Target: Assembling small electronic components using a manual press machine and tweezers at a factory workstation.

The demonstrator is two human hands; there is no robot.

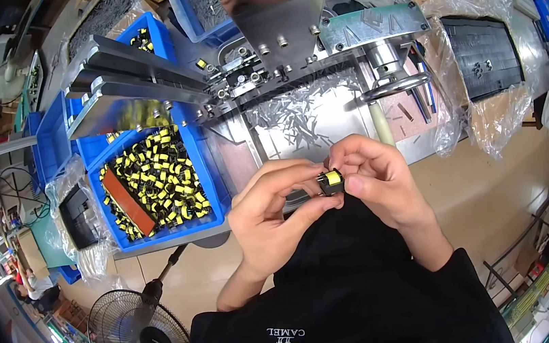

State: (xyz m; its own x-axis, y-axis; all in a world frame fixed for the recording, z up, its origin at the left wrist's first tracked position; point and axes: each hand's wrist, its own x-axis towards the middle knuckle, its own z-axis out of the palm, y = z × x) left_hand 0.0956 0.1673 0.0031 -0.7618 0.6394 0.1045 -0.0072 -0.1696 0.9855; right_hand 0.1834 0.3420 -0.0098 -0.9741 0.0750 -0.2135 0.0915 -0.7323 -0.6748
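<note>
Between both hands, in front of my chest, is a small black transformer (332, 179) with yellow tape round its middle and metal pins on one side. My left hand (276, 212) pinches it from the pin side, thumb below and fingers above. From the other side, my right hand (380, 182) grips it with thumb and fingertips. Just beyond my hands lies a metal tray (345, 134) strewn with thin grey strips. To the left, a blue bin (214, 210) holds many similar yellow-taped transformers, with a reddish-brown bar (129, 202) lying on top of them.
A metal machine with a guide rail (140, 78) and a round handwheel (396, 86) stands over the tray. Blue bins are behind at the left. Plastic-wrapped black trays (483, 53) lie at the right. A black fan (140, 335) stands at the lower left.
</note>
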